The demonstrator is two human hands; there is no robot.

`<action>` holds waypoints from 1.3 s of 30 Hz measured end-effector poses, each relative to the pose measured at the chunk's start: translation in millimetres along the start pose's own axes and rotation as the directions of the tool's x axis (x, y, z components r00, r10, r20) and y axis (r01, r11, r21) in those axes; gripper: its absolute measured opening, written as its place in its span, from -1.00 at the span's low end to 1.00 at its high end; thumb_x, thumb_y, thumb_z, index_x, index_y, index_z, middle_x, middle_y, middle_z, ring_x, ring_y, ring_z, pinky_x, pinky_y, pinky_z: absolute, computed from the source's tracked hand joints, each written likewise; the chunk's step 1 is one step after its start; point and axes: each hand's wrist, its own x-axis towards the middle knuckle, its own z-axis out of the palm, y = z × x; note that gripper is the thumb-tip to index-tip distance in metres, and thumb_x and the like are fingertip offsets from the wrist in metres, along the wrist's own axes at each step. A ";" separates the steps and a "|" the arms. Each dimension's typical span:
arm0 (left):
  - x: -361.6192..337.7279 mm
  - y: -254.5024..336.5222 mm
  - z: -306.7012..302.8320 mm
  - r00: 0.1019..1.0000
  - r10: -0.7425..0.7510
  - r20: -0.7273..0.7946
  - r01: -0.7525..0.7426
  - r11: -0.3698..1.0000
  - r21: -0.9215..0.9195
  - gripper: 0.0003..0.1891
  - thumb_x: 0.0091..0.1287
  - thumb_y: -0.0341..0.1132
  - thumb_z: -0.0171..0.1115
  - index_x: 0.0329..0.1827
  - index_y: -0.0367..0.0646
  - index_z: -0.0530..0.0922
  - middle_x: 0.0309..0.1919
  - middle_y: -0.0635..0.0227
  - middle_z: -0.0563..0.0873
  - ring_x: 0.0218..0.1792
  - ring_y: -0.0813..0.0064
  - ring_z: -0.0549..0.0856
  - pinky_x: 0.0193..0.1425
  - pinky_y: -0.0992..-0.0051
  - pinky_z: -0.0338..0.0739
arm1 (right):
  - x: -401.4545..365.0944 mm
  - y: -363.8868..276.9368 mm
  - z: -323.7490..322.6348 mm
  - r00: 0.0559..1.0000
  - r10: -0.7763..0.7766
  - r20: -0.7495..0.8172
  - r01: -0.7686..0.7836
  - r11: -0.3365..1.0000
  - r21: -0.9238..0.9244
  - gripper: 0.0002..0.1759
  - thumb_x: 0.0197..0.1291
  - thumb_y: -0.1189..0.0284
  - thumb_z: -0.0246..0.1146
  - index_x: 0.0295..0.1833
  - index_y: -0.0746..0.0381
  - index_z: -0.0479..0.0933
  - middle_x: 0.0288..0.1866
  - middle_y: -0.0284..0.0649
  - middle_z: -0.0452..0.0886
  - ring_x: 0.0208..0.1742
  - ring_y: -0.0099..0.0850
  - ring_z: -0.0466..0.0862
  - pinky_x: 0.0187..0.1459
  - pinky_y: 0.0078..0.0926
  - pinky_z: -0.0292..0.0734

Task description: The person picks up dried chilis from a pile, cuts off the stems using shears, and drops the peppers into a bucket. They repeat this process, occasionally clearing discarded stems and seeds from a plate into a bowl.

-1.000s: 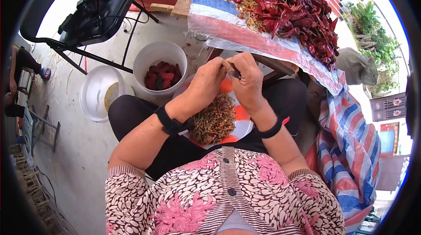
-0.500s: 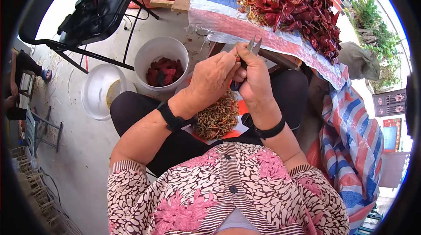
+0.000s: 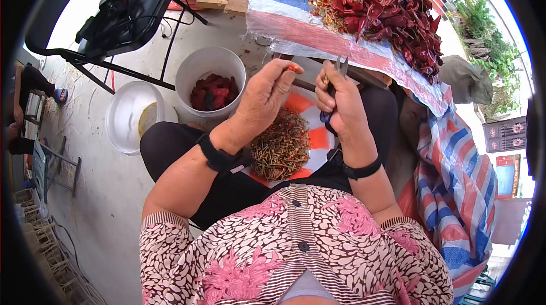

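Observation:
My left hand (image 3: 266,92) is closed, pinching a red dried chili (image 3: 294,68) whose tip shows at the fingertips; the rest is hidden. To the right, my right hand (image 3: 345,100) is wrapped round a pair of scissors (image 3: 342,65), with the metal blades pointing up and a dark blue handle below the fingers. A small pale bit, perhaps a stem, sits by the right fingertips. Below both hands, a heap of chili stems and bits (image 3: 280,148) lies on an orange and white surface (image 3: 298,100) at my lap.
Dried red chilies (image 3: 387,9) are piled on a striped woven sheet (image 3: 318,32) ahead. A white bucket (image 3: 239,77) at front left holds dark red pieces; beside it stands a white tub (image 3: 119,123). A black folding chair (image 3: 131,26) is further left. Another person's foot (image 3: 61,94) shows at far left.
My hands were together at the scissors and have parted. My left hand has moved left with the chili piece; my right hand has shifted slightly right, still holding the scissors.

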 end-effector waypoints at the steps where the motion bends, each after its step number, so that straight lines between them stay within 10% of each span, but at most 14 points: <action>1: 0.2 3.5 -3.8 0.990 -0.138 0.015 0.138 0.971 -0.197 -0.77 0.55 -0.33 -0.08 0.08 -0.21 0.51 -0.33 0.48 0.48 -0.34 0.67 0.46 -0.17 0.68 0.40 | -2.7 4.5 -5.9 0.999 0.048 -0.011 -0.049 0.993 -0.110 -0.68 0.37 0.19 0.18 -0.33 0.17 0.39 -0.52 -0.41 0.39 -0.72 -0.71 0.22 -0.68 -0.71 0.05; 4: 2.6 3.9 -15.7 0.987 -0.151 0.057 0.161 0.924 -0.347 -0.69 0.57 -0.29 -0.12 0.23 -0.22 0.46 -0.23 0.53 0.48 -0.23 0.74 0.43 -0.06 0.70 0.38 | -10.5 15.9 -18.5 0.979 0.189 -0.074 -0.199 0.823 -0.531 -0.58 0.28 0.06 0.24 -0.31 0.21 0.40 -0.52 -0.33 0.47 -0.68 -0.54 0.41 -0.62 -0.58 0.27; 7: 1.7 3.7 -23.6 0.981 -0.159 0.108 0.192 0.866 -0.462 -0.67 0.57 -0.30 -0.11 0.26 -0.23 0.44 -0.17 0.50 0.49 -0.16 0.71 0.44 0.03 0.69 0.38 | -21.5 36.3 -19.4 0.992 -0.099 0.082 0.084 0.019 -0.996 -0.61 0.26 0.09 0.25 -0.23 0.23 0.43 -0.39 -0.17 0.61 -0.39 -0.21 0.64 -0.35 -0.28 0.45; 8: 1.9 3.8 -25.5 0.979 -0.155 0.132 0.201 0.847 -0.493 -0.67 0.56 -0.30 -0.11 0.27 -0.23 0.44 -0.15 0.49 0.50 -0.13 0.71 0.45 0.07 0.68 0.37 | -24.0 35.1 -19.8 1.000 -0.008 0.021 0.020 -0.049 -0.999 -0.64 0.26 0.12 0.22 -0.18 0.23 0.43 -0.29 -0.01 0.63 -0.12 0.01 0.63 -0.16 -0.09 0.46; 17: 17.2 5.1 -50.2 0.974 -0.224 -0.022 0.218 0.963 -0.158 -0.73 0.52 -0.38 -0.05 0.16 -0.19 0.53 -0.15 0.45 0.62 -0.08 0.68 0.52 0.13 0.64 0.38 | -9.8 6.4 -36.2 0.996 -0.055 0.067 0.069 0.029 -0.997 -0.77 0.22 0.23 0.23 -0.15 0.13 0.46 -0.29 -0.06 0.62 -0.14 -0.02 0.61 -0.17 -0.11 0.48; 19: 23.5 -10.7 -63.4 0.979 -0.174 -0.108 0.191 0.967 0.171 -0.73 0.47 -0.42 -0.01 0.16 -0.17 0.54 -0.16 0.40 0.64 -0.07 0.58 0.55 0.14 0.59 0.40 | -10.4 3.3 -42.5 0.994 0.008 0.111 0.111 0.017 -0.994 -0.77 0.16 0.27 0.26 -0.14 0.15 0.52 -0.19 -0.09 0.64 -0.08 -0.05 0.61 -0.10 -0.18 0.49; 26: 30.0 -56.9 -81.8 0.915 0.144 -0.378 0.294 0.404 0.866 -0.67 0.25 -0.48 0.14 0.09 -0.17 0.57 -0.14 0.14 0.67 -0.02 0.14 0.57 0.18 0.24 0.41 | 28.9 -39.7 -76.3 0.922 -0.386 0.000 0.048 0.114 -0.992 -0.66 0.15 0.26 0.29 -0.05 0.26 0.54 -0.11 -0.01 0.65 -0.04 -0.05 0.63 -0.01 -0.19 0.49; 34: 45.2 -49.6 -56.1 0.952 -0.302 -0.046 0.290 0.846 0.449 -0.69 0.30 -0.51 0.13 0.11 -0.25 0.55 -0.15 0.18 0.68 -0.13 0.37 0.66 0.04 0.46 0.52 | 132.9 -108.1 -114.9 0.820 -0.524 -0.230 -0.292 -0.038 -0.956 -0.41 0.15 0.01 0.25 -0.03 0.37 0.53 -0.07 0.20 0.63 0.01 0.08 0.61 0.04 -0.07 0.45; 39: 60.9 -38.8 -30.8 0.880 -0.435 0.190 0.407 0.897 0.169 -0.73 0.41 -0.45 0.08 0.12 -0.32 0.52 -0.14 0.28 0.68 -0.10 0.52 0.64 0.03 0.48 0.53 | 149.7 -104.1 -132.9 0.813 -0.548 -0.197 -0.178 0.088 -0.980 -0.45 0.11 0.04 0.31 -0.19 0.41 0.57 -0.34 0.05 0.68 -0.30 -0.11 0.68 -0.18 -0.24 0.52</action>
